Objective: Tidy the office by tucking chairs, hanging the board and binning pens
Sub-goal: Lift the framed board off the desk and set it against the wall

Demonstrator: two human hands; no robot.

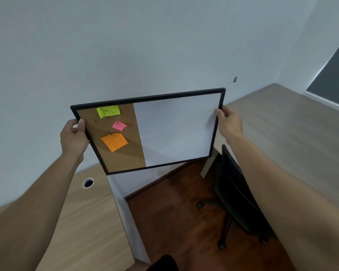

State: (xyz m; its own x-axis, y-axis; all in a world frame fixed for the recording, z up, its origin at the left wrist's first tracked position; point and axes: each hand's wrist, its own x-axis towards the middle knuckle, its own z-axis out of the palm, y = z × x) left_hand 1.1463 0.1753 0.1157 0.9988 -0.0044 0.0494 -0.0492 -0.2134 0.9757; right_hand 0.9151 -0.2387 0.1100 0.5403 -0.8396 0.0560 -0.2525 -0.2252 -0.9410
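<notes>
Both hands hold the board up in the air in front of the pale wall, above the gap between two desks. My left hand grips the left side of the black frame, thumb on the front, and the right hand is closed on the right side in the same way. The board looks stiff and rather light, half cork and half white surface, so the frame edges seem the safest place to hold; the white part may be slippery. Three paper notes, yellow, pink and orange, are pinned on the cork and could fall off. Their writing is too small to read, and no brand is visible. A small dark mark on the wall may be the hook.
</notes>
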